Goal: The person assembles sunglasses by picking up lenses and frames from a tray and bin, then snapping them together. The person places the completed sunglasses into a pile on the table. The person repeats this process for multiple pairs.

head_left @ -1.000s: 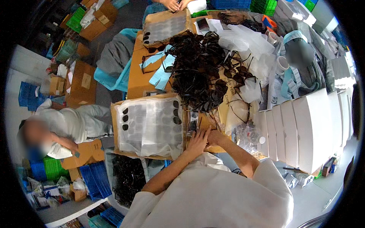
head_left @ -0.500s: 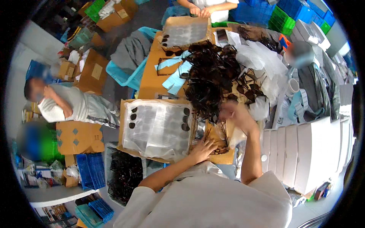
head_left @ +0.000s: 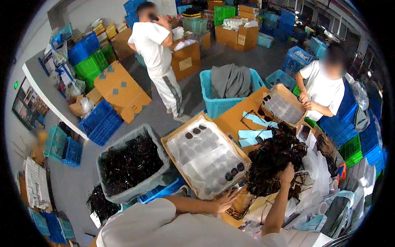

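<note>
A heap of dark glasses frames (head_left: 269, 162) lies on the cardboard-covered table. My right hand (head_left: 286, 175) reaches into the heap's right side, its fingers drawn together; whatever they hold is too small to tell. Fingers apart, my left hand (head_left: 227, 201) rests by the near corner of a shallow cardboard tray (head_left: 176, 165). That tray has a whitish sheet over rows of dark lenses, with some lenses (head_left: 235, 171) lying uncovered at both ends. Several glasses frames (head_left: 238, 213) lie just beside my left hand, partly hidden by it.
Left of the tray stands a lined grey bin (head_left: 133, 162) full of dark frames. Across the table a person (head_left: 325, 88) handles a second lens tray (head_left: 284, 105). Another person (head_left: 158, 57) stands near a turquoise basket (head_left: 230, 88). Clear plastic bags (head_left: 319, 168) crowd the right.
The view has swung leftward and up, showing more of the room. My right hand, blurred before, is now at the heap's right side. My left hand stays near the tray corner.
</note>
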A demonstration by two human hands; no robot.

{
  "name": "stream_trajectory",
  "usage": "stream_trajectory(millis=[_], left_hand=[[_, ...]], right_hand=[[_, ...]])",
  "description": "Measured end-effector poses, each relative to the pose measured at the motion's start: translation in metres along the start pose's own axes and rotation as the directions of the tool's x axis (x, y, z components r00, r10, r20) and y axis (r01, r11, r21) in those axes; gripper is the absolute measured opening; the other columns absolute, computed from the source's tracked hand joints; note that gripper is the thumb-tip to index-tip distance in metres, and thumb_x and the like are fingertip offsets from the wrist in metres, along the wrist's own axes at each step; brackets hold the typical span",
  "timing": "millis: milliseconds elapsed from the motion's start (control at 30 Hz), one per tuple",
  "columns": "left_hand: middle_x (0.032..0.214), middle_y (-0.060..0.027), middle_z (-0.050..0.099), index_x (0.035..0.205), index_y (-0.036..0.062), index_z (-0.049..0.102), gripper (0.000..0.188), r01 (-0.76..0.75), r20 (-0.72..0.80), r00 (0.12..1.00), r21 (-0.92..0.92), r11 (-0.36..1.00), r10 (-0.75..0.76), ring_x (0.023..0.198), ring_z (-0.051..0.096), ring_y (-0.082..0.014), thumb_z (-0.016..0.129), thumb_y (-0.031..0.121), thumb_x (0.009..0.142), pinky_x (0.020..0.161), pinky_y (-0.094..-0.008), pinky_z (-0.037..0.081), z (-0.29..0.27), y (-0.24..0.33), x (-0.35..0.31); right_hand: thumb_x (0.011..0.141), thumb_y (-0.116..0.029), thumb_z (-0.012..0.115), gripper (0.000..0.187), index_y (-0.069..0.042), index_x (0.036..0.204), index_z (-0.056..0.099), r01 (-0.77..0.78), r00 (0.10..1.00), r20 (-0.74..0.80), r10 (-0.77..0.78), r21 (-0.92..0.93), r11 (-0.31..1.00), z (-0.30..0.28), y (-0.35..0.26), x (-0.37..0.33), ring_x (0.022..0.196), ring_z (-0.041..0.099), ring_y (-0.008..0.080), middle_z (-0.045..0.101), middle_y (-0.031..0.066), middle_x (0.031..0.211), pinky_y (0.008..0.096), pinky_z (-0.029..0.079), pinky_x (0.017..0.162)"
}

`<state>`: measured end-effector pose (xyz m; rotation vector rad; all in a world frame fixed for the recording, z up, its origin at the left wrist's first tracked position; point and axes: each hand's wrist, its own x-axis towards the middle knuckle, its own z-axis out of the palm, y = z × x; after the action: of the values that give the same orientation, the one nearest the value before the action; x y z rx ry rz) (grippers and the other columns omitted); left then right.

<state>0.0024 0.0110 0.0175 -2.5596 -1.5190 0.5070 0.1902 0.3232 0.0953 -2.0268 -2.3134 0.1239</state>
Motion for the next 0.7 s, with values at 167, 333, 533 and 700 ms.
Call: stream_trajectory(millis=[167, 333, 533, 700], left_hand=[[0.16, -0.0192, 0.021, 0.142, 0.004, 0.048, 0.084, -0.047, 0.041, 0.997, -0.429, 0.902, 0.071, 0.147, 0.007, -0.0481, 0.072, 0.051, 0.077, 0.114, -0.0685, 0.01, -0.049, -0.026, -0.017], [0.133, -0.0204, 0.052, 0.133, 0.0008, 0.051, 0.057, -0.167, -0.188, 0.973, -0.974, 0.155, -0.132, 0.125, 0.05, -0.0331, 0.065, 0.038, 0.092, 0.103, -0.0446, 0.041, -0.07, -0.076, -0.017], [0.125, -0.0113, 0.062, 0.132, 0.0016, 0.049, 0.044, -0.382, -0.139, 0.862, -0.812, -0.442, -0.488, 0.113, 0.059, -0.0221, 0.046, 0.036, 0.105, 0.097, -0.0367, 0.047, -0.1, -0.173, -0.045], [0.123, -0.0105, 0.061, 0.129, -0.0016, 0.048, 0.038, -0.65, -0.406, 0.718, -0.68, -0.338, -0.565, 0.114, 0.058, -0.0165, 0.046, 0.028, 0.106, 0.095, -0.0314, 0.049, -0.107, -0.184, -0.072]], right_hand=[[0.07, -0.002, 0.072, 0.05, 0.001, 0.117, 0.053, 0.062, 0.911, -0.413, -0.008, 0.118, 0.991, -0.071, 0.003, -0.033, 0.108, 0.057, 0.0362, 0.057, 0.0191, 0.112, 0.0436, 0.05, 0.086], [0.084, -0.013, 0.067, 0.038, -0.002, 0.119, 0.058, 0.22, 0.642, -0.754, 0.137, 0.352, 0.91, -0.159, -0.006, -0.068, 0.09, 0.058, 0.033, 0.058, 0.0163, 0.103, 0.0406, 0.048, 0.083], [0.101, -0.03, 0.056, 0.025, -0.006, 0.105, 0.064, 0.366, 0.862, -0.412, 0.294, 0.909, 0.2, -0.174, -0.087, -0.152, 0.056, 0.042, 0.0046, 0.056, -0.0026, 0.076, 0.0211, 0.033, 0.048], [0.102, -0.027, 0.056, 0.024, -0.008, 0.115, 0.062, -0.182, 0.983, 0.177, -0.049, 0.972, -0.147, -0.062, -0.238, -0.252, 0.07, 0.053, 0.0068, 0.063, -0.0003, 0.086, 0.025, 0.044, 0.056]])
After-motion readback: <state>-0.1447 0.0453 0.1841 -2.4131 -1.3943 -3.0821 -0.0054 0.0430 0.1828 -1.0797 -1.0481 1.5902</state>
